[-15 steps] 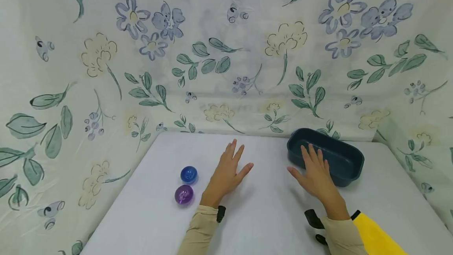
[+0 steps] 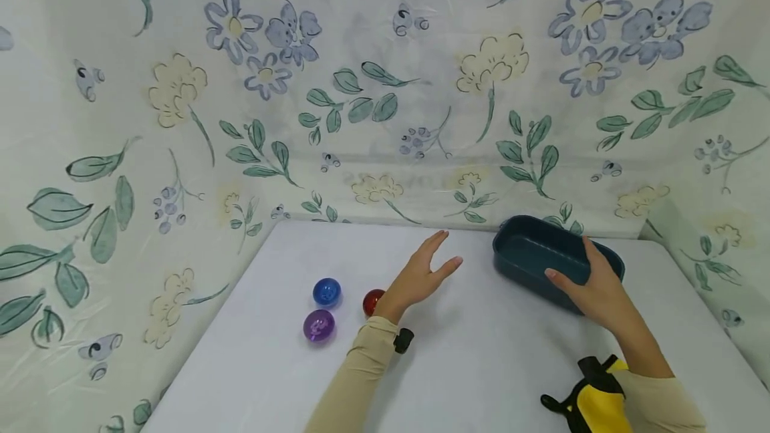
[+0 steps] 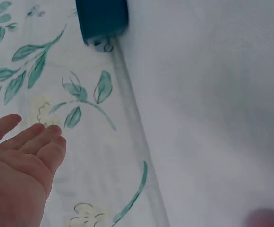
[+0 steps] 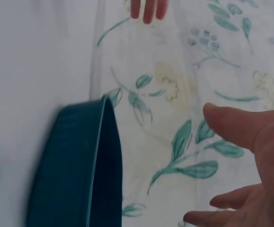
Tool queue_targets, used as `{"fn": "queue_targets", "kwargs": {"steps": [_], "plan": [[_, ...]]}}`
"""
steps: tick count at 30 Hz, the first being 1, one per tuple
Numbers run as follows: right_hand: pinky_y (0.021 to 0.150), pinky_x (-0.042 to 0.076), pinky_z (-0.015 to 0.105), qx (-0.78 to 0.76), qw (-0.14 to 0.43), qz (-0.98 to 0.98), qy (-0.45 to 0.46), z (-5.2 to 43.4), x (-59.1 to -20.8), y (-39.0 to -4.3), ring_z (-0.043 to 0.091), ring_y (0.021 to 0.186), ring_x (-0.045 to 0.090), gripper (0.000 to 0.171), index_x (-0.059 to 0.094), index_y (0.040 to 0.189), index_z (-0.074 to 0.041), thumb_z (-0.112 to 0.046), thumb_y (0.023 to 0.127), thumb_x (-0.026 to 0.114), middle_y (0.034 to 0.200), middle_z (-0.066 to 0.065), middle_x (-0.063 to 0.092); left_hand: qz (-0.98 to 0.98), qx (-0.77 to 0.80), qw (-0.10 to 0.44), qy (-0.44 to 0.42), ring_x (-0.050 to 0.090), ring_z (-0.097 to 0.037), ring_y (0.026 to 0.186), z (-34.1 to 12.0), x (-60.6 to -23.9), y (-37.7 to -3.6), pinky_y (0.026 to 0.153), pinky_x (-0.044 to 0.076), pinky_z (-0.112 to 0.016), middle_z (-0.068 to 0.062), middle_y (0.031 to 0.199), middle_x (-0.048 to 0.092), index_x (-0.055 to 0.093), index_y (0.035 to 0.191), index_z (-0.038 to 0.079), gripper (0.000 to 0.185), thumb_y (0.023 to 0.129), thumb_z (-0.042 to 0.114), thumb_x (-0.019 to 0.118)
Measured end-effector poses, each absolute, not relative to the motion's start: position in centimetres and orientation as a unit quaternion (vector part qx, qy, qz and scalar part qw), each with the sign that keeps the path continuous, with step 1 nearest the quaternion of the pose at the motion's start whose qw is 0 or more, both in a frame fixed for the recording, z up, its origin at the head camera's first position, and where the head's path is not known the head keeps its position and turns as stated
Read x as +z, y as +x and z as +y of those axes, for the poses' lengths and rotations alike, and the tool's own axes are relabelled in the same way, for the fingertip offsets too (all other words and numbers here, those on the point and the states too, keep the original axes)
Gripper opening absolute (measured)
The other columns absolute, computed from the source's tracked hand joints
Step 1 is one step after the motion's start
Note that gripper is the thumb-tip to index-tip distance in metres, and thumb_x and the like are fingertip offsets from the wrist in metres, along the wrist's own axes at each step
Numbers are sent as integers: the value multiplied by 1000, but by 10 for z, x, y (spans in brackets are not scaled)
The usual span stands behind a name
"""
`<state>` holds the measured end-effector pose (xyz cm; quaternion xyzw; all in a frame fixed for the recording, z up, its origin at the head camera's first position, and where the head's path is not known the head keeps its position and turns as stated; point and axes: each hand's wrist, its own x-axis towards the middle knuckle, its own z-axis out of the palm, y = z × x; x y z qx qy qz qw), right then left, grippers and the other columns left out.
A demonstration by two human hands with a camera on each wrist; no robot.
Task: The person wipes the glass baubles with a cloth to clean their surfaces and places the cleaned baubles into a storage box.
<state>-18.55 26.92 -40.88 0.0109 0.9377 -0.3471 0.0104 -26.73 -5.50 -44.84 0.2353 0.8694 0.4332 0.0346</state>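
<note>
My left hand (image 2: 424, 272) was stretched forward with its fingers straight and loosely spread, holding nothing. My right hand (image 2: 592, 289) was raised out to the side, open and relaxed, thumb apart from the fingers. Both forearms wore beige sleeves.

A white table (image 2: 481, 366) fills the lower part of the head view, its surface smooth and evenly lit with soft shadows. Behind it and on both sides hangs a pale floral cloth (image 2: 385, 85), printed with green leaves, blue blossoms and cream flowers, slightly creased and draped down to the table's edges.
</note>
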Motion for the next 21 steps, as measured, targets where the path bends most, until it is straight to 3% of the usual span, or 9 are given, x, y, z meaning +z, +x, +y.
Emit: {"fn": "queue_targets", "kwargs": {"steps": [5, 11, 18, 21], "plan": [[111, 20, 84, -367, 30, 929, 33, 305, -415, -177, 68, 148, 6, 115, -19, 159, 5, -55, 100, 59, 164, 42, -9, 864, 443, 55, 233, 26, -26, 160, -36, -451, -279, 131, 26, -49, -7, 171, 29, 30, 163, 13, 77, 103, 52, 57], [115, 12, 83, -401, 57, 912, 61, 326, -434, -178, 65, 150, -9, 122, -31, 154, 5, -55, 99, 60, 160, 38, -26, 854, 466, 77, 219, 36, -30, 155, -25, -456, -288, 127, 35, -48, -13, 168, 34, 30, 162, 9, 76, 103, 46, 59], [116, 18, 81, -397, 98, 909, 83, 330, -451, -185, 66, 149, -5, 132, -38, 149, 5, -59, 95, 65, 157, 39, -29, 852, 479, 84, 195, 39, -31, 154, -21, -467, -304, 124, 39, -49, -12, 169, 34, 28, 164, 11, 80, 102, 51, 60], [117, 22, 78, -408, 106, 902, 88, 329, -460, -188, 66, 150, 2, 135, -38, 148, 8, -57, 94, 67, 158, 43, -23, 850, 486, 91, 183, 40, -31, 153, -18, -474, -309, 124, 39, -49, -11, 169, 35, 28, 164, 12, 82, 101, 51, 61]]}}
